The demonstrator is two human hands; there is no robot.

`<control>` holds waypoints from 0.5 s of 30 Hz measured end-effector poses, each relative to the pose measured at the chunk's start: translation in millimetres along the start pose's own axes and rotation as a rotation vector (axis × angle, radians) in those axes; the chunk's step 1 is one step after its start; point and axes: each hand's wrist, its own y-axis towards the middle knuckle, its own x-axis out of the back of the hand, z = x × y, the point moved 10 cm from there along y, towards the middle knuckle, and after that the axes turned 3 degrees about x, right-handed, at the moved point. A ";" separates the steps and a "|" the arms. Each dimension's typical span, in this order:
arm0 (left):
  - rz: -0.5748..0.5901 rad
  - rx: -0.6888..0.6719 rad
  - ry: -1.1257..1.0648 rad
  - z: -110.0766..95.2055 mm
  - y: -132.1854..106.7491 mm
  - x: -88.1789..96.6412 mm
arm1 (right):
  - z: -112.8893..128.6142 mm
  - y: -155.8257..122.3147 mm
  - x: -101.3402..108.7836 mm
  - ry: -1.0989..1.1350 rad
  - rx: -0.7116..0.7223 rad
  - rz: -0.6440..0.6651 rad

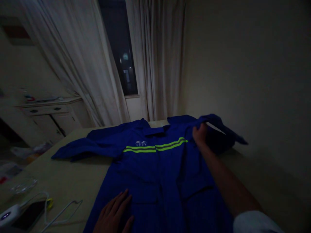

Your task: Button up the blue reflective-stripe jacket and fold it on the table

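A blue work jacket with a yellow-green reflective stripe and a small white logo lies spread on the table, collar away from me. Its left-side sleeve stretches out over the tabletop. My right hand is closed on the jacket's right-side sleeve near the shoulder, lifting it so that the cuff end hangs out to the right. Flat on the lower front of the jacket rests my left hand, fingers stretched out. More dark blue cloth shows behind the collar and under the raised sleeve.
On the table at the lower left are a phone, a white device and a white cable. A clear plastic item sits near the left edge. Curtains and a wall stand behind; a cabinet is at left.
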 end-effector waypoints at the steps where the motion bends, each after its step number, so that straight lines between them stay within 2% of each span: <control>1: -0.007 -0.003 0.000 0.3 0.9 1.4 | 18.9 -18.0 -26.8 -0.132 0.205 0.162; 3: -0.024 -0.016 0.004 -0.5 2.0 4.4 | 34.1 -72.2 -79.5 -0.404 0.550 0.496; 4: -0.029 -0.021 0.004 -1.3 2.2 5.6 | 30.2 -97.6 -97.0 -0.502 0.646 0.619; 6: -0.029 -0.025 -0.003 -3.0 2.1 7.3 | 16.7 -130.8 -113.7 -0.619 0.736 0.754; 8: 0.000 -0.003 -0.015 -3.7 1.7 7.0 | 7.6 -141.8 -115.1 -0.642 0.759 0.780; 12: 0.120 0.111 -0.149 2.6 2.2 6.7 | 3.3 -138.4 -109.2 -0.594 0.761 0.780; 14: 0.198 0.232 -0.314 18.0 7.4 5.9 | 3.8 -136.5 -108.1 -0.586 0.756 0.778; 15: 0.230 0.331 -0.411 32.1 12.1 4.4 | 4.4 -136.3 -108.0 -0.585 0.754 0.775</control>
